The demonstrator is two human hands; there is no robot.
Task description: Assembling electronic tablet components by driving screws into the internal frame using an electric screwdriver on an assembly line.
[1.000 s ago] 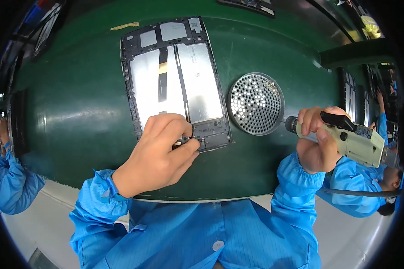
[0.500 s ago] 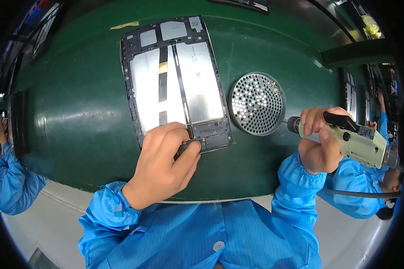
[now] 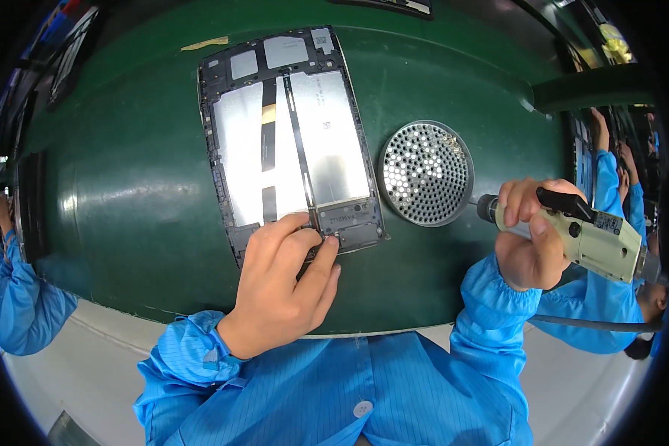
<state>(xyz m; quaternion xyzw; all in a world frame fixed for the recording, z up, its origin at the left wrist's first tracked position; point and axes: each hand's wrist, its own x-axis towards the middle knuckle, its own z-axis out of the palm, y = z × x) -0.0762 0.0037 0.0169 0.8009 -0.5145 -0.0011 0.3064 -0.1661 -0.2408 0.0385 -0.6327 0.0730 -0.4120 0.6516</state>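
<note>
In front of me lies a tablet without its back cover (image 3: 327, 141), its silvery inner plate and black frame facing up. Dark ribbon cables run lengthwise over the plate. My left hand (image 3: 279, 286) rests its bent fingertips on the near end of the tablet, thumb and forefinger apart; what lies under them is partly hidden. My right hand (image 3: 529, 234) is wrapped round a pale green electric screwdriver (image 3: 606, 249) with a black lever. Its thin bit points left, ending beside the rim of a round metal screw tray (image 3: 426, 175) full of holes.
The green work table (image 3: 126, 186) ends near my body. A yellowish strip (image 3: 205, 44) lies beyond the tablet's far left corner. A dark cable (image 3: 595, 323) crosses at the right. Co-workers in blue sleeves sit at the left (image 3: 26, 305) and right (image 3: 595, 305).
My left hand has shifted slightly right, and its forefinger and thumb have spread onto the tablet's near end. My right hand and the screwdriver have hardly moved. At the right, a co-worker's arm has reached forward.
</note>
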